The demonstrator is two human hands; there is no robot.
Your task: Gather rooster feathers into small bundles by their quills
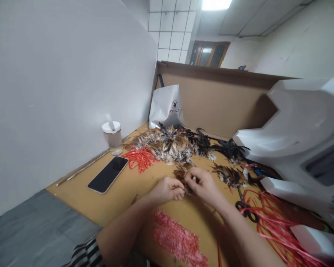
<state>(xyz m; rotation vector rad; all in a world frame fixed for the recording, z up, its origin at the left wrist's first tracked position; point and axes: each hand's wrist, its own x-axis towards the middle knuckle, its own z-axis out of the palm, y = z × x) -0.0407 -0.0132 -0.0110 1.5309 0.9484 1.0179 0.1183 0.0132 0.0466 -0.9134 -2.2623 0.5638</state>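
My right hand (pixel 202 184) is closed in a pinch on a small bunch of brown feathers (pixel 180 171), whose tips stick out to the upper left. My left hand (pixel 167 191) meets it from the left, thumb and fingers pinched together. A tiny bit of red shows between the two sets of fingertips, apparently the end of a red plastic strip; most of it is hidden by the fingers. Below the hands a patch of pink-red shiny plastic (pixel 178 237) lies on the tan tabletop (pixel 144 181).
A big pile of feathers (pixel 172 146) spreads behind the hands, beside short red strips (pixel 140 158). Left are a phone (pixel 108 174) and a lidded cup (pixel 113 139). Right are another feather bunch (pixel 229 174), black-handled scissors (pixel 247 211), long red strips (pixel 269 222) and white foam (pixel 300 122).
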